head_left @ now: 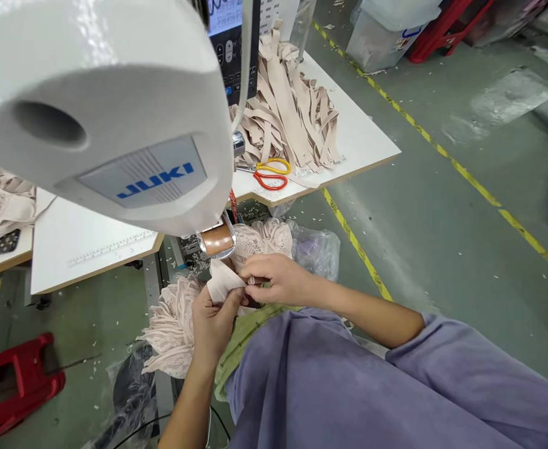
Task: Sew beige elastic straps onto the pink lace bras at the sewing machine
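Floor (424,218), green and strewn with scraps, spreads around the sewing machine (110,118), with yellow-black tape (473,183) crossing it to the machine's right. White tabletop (367,140) shows on both sides of the machine; right of the machine it carries heaped beige strips (288,109) and scissors (258,168). Lace bundles (175,324) gather below the machine. Left hand (213,321) presses thumb against fingers on pale cloth (222,282), just below the machine's front end; right hand (281,280) pinches its edge, fingers nearly together. Uneven pulling could skew the fold, and loose lace alongside might tangle in it.
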A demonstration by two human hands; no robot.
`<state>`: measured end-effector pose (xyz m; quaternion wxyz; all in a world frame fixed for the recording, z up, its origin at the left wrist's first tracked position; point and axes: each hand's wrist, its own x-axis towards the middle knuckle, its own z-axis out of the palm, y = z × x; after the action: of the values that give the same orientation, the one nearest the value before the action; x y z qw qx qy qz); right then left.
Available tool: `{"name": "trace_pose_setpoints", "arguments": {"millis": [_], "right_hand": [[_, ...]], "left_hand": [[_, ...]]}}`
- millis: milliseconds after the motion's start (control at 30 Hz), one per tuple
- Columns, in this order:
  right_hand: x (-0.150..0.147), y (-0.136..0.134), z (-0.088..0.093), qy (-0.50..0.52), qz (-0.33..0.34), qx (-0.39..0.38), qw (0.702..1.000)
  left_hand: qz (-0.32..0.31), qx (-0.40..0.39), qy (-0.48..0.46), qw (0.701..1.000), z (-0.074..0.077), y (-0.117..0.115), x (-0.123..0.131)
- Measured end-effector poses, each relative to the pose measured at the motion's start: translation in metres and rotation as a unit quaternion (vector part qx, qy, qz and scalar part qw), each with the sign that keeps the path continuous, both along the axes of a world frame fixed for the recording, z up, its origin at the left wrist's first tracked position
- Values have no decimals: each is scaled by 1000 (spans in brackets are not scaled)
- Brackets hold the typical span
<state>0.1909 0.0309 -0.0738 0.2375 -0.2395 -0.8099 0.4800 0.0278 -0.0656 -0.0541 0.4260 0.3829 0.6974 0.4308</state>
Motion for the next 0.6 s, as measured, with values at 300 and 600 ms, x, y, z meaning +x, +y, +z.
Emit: {"name": "trace_pose_setpoints", "arguments": {"millis": [300,600], "right_hand": [[0,-1,7,-45,-77,7,996],[8,10,8,-29,9,16,999]], "left_hand": [[13,-27,-12,999,-4,6,4],[-18,-65,93,993,5,7,7]]}}
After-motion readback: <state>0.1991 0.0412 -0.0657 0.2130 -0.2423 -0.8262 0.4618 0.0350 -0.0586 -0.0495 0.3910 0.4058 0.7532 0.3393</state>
